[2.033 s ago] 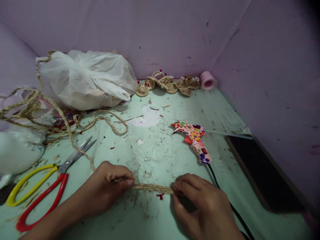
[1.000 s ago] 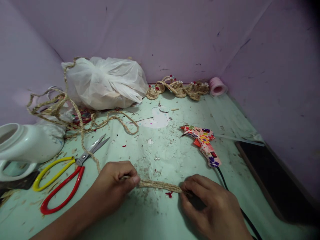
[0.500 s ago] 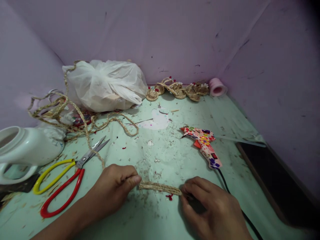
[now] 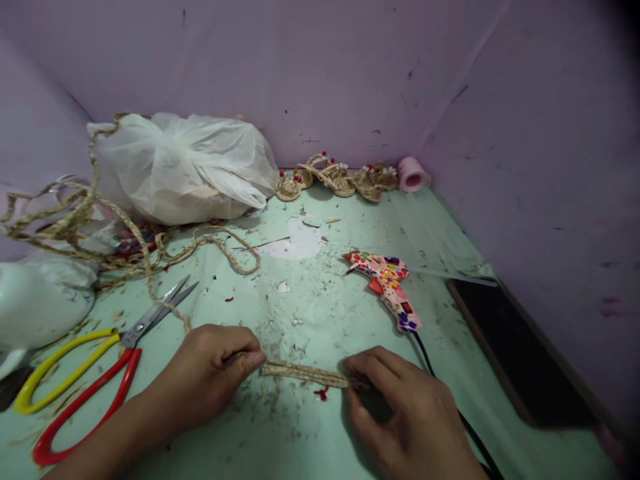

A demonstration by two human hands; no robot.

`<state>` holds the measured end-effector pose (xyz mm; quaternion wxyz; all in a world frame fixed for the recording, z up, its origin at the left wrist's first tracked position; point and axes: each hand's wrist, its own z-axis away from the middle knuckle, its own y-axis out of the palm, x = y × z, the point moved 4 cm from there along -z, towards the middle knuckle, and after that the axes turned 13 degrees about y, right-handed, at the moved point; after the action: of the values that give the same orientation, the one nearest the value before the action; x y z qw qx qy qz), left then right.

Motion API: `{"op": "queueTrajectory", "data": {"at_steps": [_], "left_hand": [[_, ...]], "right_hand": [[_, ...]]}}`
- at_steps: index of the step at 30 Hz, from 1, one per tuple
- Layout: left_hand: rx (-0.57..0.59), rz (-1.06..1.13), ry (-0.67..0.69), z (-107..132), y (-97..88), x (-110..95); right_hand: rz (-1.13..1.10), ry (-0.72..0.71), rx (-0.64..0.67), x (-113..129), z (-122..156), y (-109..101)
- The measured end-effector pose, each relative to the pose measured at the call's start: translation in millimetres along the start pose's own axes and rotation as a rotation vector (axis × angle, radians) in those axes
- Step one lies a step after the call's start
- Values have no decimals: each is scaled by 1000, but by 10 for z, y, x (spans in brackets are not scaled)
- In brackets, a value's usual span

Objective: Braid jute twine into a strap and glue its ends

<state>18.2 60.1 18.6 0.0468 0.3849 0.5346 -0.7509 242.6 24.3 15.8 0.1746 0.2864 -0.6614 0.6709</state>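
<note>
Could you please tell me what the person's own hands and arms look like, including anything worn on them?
The left hand and right hand are bare, with no gloves or visible rings. The left forearm shows no sleeve, watch or bracelet. I cannot tell about a right sleeve.

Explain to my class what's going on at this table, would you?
A person's left hand and right hand pinch opposite ends of a short, doubled-up length of braided cord. More braid runs from a loose tangle, past the slightly open scissors, and out of sight behind the left hand. A flower-patterned glue gun lies untouched beyond the right hand, and small woven slippers with beads sit along the back wall.
</note>
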Motion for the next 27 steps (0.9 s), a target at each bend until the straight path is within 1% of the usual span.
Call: {"op": "queueTrajectory", "data": {"at_steps": [4, 9, 11, 13, 15, 17, 19, 23, 27], "left_hand": [[1, -25, 36, 6, 57, 32], [-19, -19, 102, 21, 62, 63], [-38, -7, 131, 16, 54, 58], [-52, 2, 146, 13, 50, 49], [-56, 1, 151, 13, 53, 39], [-57, 5, 154, 15, 57, 30], [-50, 16, 157, 17, 62, 26], [-28, 44, 180, 16, 71, 19], [-52, 77, 188, 15, 61, 1]], "right_hand": [[-7, -4, 2, -52, 26, -25], [-15, -43, -3, -168, 103, -148], [9, -62, -43, -146, 105, -212], [24, -85, -82, -67, 73, -239], [22, -99, -39, 37, 15, -186], [20, -74, 46, 115, -47, -83], [10, -40, 102, 149, -89, 13], [-36, -5, 118, 128, -113, 93], [-53, 48, 110, 107, -128, 102]]}}
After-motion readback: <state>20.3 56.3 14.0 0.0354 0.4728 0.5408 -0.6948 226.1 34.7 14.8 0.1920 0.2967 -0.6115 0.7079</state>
